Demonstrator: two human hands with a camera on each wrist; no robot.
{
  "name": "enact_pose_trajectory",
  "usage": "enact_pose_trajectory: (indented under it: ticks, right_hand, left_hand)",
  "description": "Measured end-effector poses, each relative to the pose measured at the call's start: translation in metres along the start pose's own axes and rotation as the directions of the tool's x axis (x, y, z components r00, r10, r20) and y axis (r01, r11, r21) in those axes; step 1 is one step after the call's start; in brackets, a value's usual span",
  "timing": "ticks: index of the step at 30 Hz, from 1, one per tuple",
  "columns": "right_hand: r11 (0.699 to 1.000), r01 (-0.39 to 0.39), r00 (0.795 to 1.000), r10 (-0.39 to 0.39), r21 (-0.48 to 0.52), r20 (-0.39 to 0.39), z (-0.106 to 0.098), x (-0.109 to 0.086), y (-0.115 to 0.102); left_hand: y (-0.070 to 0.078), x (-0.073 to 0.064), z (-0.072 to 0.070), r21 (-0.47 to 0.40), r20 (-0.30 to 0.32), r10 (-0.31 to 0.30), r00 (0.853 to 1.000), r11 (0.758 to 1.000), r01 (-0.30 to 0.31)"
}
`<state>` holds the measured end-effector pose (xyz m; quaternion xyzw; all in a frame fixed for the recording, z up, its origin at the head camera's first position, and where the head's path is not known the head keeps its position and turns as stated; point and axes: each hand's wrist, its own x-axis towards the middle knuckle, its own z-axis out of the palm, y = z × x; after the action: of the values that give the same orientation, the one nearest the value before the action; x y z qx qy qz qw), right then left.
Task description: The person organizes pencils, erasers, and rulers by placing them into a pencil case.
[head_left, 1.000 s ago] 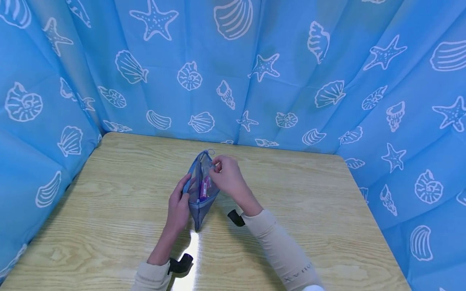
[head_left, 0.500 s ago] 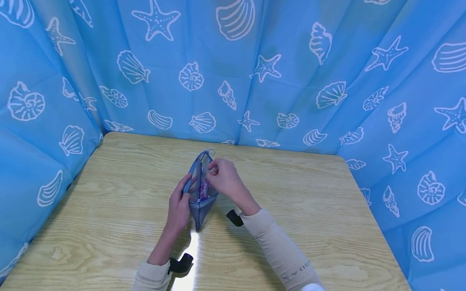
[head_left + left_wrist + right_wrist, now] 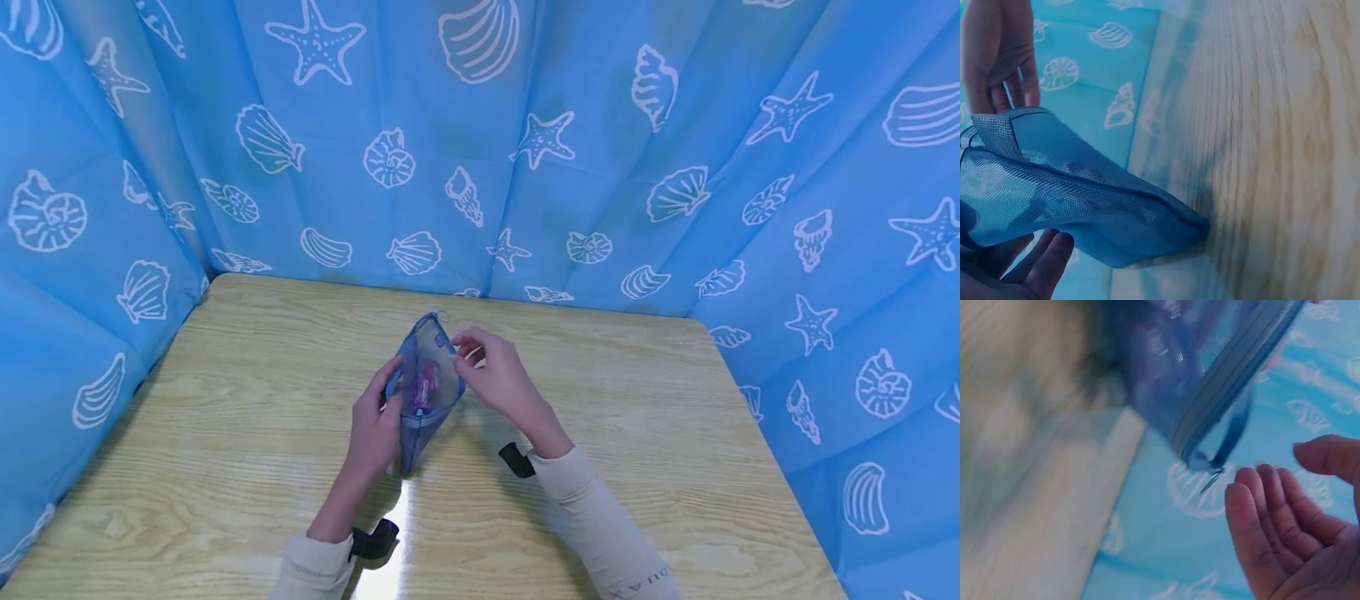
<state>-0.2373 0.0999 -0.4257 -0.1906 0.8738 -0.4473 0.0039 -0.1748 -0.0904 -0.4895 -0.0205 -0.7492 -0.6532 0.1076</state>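
Observation:
A blue mesh zipper pouch (image 3: 420, 425) stands upright over the table with its mouth spread open. My left hand (image 3: 372, 425) grips its left side, thumb at the near rim; in the left wrist view the fingers (image 3: 1050, 265) lie beneath the mesh. Inside shows a pink and purple packet-like item (image 3: 426, 385), its kind unclear through the mesh. Beside the right rim is my right hand (image 3: 491, 371), fingers loosely bent. The right wrist view shows this hand (image 3: 1297, 540) with thumb and fingers apart, holding nothing, near the zipper end and its pull (image 3: 1212, 480).
The pouch is over a light wood-grain table (image 3: 637, 433). A blue curtain (image 3: 585, 200) with white shells and starfish hangs along its back and sides. Both wrists carry a black mount, one on the left (image 3: 375, 540) and one on the right (image 3: 517, 460).
My right hand has come out of the pouch and moved right to its rim. The mouth is spread wider, and the pink and purple item inside shows more clearly. My left hand keeps its hold.

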Motion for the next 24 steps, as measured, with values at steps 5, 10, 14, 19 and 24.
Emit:
enact_pose_trajectory:
  ticks: [5,10,14,19,24]
  right_hand:
    - [0.997,-0.029,0.999,0.027,-0.074,-0.033,-0.013,-0.014,0.029]
    - [0.985,-0.080,0.995,0.071,-0.150,-0.067,-0.032,-0.029,0.055]
    - [0.970,-0.097,0.993,0.081,-0.222,-0.082,-0.047,-0.041,0.071]
    - [0.939,-0.145,0.989,0.128,-0.311,-0.074,-0.063,-0.059,0.089]
    - [0.898,-0.156,0.988,0.138,-0.411,-0.072,-0.074,-0.072,0.105]
  left_hand:
    - [0.001,0.006,0.011,0.173,0.145,0.157,0.977,0.968,-0.181]
    - [0.006,0.008,0.021,0.289,0.342,0.190,0.920,0.911,-0.295]
    - [0.010,0.009,0.020,0.288,0.421,0.166,0.892,0.907,-0.306]
    - [0.014,0.010,0.006,0.275,0.449,0.132,0.884,0.921,-0.277]
    - [0.011,0.018,-0.016,0.291,0.456,0.163,0.875,0.902,-0.320]
